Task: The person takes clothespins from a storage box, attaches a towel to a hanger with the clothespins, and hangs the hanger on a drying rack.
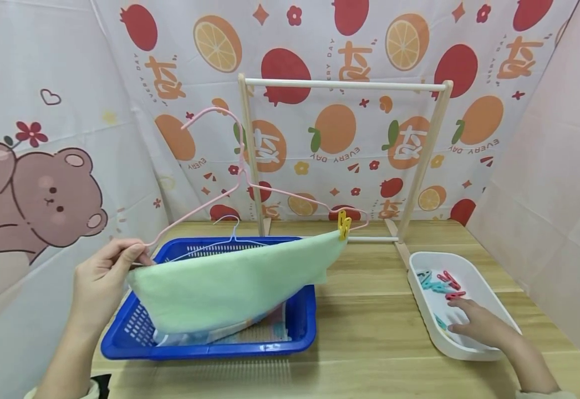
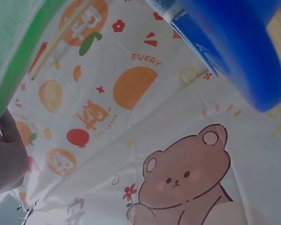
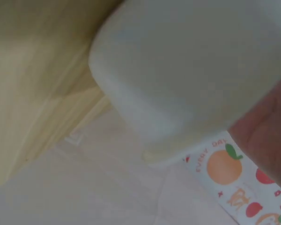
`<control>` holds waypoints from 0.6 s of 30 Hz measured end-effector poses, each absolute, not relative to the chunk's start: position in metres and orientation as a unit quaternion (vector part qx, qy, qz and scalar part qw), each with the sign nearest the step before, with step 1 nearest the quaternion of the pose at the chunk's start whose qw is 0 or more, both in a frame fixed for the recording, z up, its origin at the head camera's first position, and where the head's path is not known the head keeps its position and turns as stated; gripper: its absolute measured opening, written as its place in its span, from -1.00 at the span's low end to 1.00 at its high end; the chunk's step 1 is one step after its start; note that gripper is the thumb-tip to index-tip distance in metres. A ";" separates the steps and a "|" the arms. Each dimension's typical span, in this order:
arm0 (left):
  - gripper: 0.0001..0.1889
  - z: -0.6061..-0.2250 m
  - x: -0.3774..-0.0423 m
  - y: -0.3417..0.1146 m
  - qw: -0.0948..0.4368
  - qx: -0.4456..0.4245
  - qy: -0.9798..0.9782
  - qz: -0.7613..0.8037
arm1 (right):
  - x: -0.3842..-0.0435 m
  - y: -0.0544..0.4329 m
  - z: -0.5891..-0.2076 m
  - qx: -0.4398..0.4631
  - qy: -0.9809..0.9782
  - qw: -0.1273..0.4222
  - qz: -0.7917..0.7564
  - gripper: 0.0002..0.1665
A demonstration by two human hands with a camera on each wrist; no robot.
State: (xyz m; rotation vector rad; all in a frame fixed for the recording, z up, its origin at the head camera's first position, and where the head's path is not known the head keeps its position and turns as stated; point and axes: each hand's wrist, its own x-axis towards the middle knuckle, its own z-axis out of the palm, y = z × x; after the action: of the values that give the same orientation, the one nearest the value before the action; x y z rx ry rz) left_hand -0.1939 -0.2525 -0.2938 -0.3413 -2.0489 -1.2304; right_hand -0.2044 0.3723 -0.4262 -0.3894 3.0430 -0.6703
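Observation:
My left hand (image 1: 101, 274) pinches the left corner of a pink clothes hanger (image 1: 242, 149) together with the corner of a light green towel (image 1: 235, 282). The towel hangs along the hanger's lower bar, and a yellow clothespin (image 1: 344, 225) clips it at the right end. In the left wrist view, the fingers (image 2: 7, 159) are at the towel's edge. Over a white tray (image 1: 477, 277) reaches my right hand (image 1: 484, 324), thumb and fingers apart, close to a teal clothespin (image 1: 439, 321). Red clothespins (image 1: 451, 280) and further teal ones lie farther back in the tray.
Behind the towel stands a blue basket (image 1: 210, 351) holding folded fabric and a pale blue hanger (image 1: 234, 230). A wooden drying rack (image 1: 345, 85) with a white top bar stands at the back of the wood-grain table (image 1: 370, 332). Printed curtains enclose the back and sides.

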 end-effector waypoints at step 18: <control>-0.90 -0.296 -0.188 -0.249 0.365 -0.166 -0.770 -0.496 | -0.209 0.367 -0.441 -0.100 0.975 0.032 -0.198 -0.73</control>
State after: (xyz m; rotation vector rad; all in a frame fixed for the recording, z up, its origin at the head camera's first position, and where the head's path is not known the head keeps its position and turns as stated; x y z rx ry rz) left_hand -0.1882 -0.2490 -0.2961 -0.4277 -1.9812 -1.2756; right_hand -0.2087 0.3672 -0.4407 -0.3085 3.0004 -0.6092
